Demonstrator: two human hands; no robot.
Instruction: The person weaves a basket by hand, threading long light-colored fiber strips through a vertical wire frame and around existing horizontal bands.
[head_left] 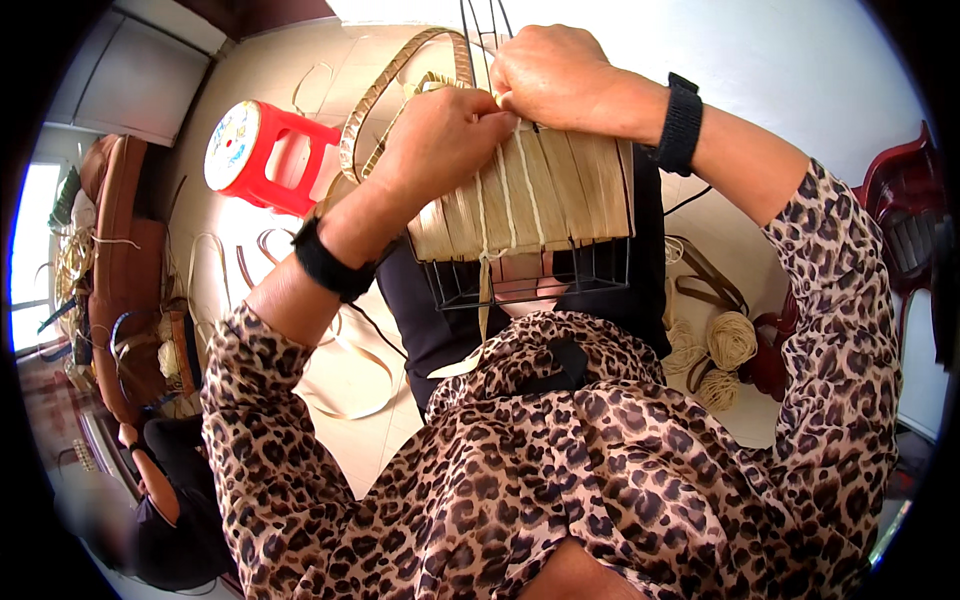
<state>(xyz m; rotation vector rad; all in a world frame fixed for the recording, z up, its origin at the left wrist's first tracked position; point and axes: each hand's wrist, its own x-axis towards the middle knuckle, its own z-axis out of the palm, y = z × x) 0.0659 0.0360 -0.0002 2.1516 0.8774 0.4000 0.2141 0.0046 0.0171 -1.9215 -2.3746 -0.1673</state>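
Observation:
A box-shaped basket (585,190) rests across my lap, its black wire frame (530,304) wrapped in tan leaf-like strips, with bare wires at the near end. Pale cords (528,190) run over the woven face. At its far edge my left hand (440,140) is closed, thumb and finger pinching a pale cord. Close beside it, my right hand (555,80) is also closed, fingertips pressed on the cord by the upright wires. A wrapped handle (367,95) arches out to the left. One loose tan strip (484,310) dangles at the near end.
A red stool (285,160) with a patterned top stands on the tiled floor at left. Loose strips (350,385) curl on the floor. Cord balls (731,340) lie at right near a dark red chair (905,190). Another person (170,500) sits at lower left.

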